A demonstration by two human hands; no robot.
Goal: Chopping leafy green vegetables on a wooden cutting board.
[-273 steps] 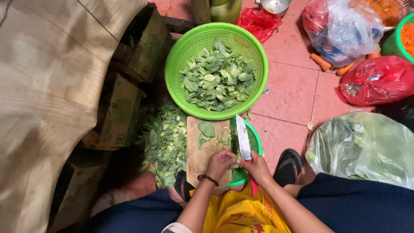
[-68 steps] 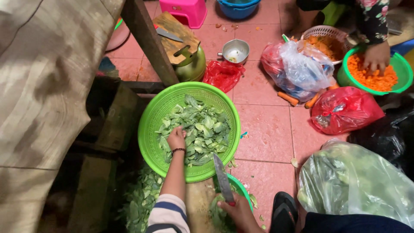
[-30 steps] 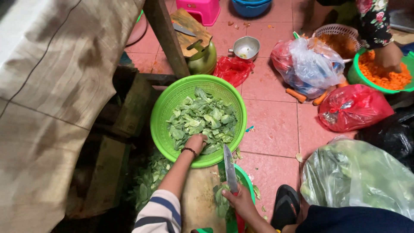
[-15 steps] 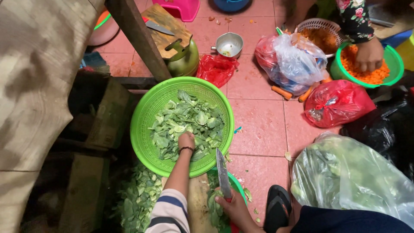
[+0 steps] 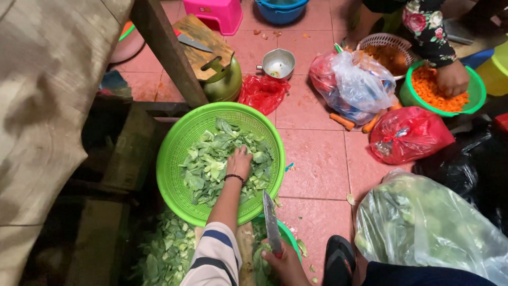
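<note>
The person's left hand (image 5: 239, 163) lies palm down, fingers loosely curled, on a heap of chopped green leaves (image 5: 211, 167) inside a round bright-green plastic basket (image 5: 174, 153) with a finely perforated wall. A dark beaded band circles that wrist, and a striped sleeve covers the forearm. Whether the fingers pinch any leaves cannot be told. The right hand (image 5: 286, 262), at the lower edge, is closed around the handle of a long steel-bladed knife (image 5: 271, 222), whose flat blade points up toward the basket's rim. Just beneath the basket, a loose pile of uncut leafy greens (image 5: 164, 254) spreads over the floor beside a pale wooden chopping board (image 5: 246, 249). The floor is glossy pinkish-red tiles (image 5: 317, 159). To the right sits a large, crinkled clear plastic bag of greens (image 5: 423, 222), and above it a knotted red plastic bag (image 5: 407, 140). Farther off, another person's hand (image 5: 452, 79) rests in a green bowl of diced orange carrot (image 5: 434, 92).
</note>
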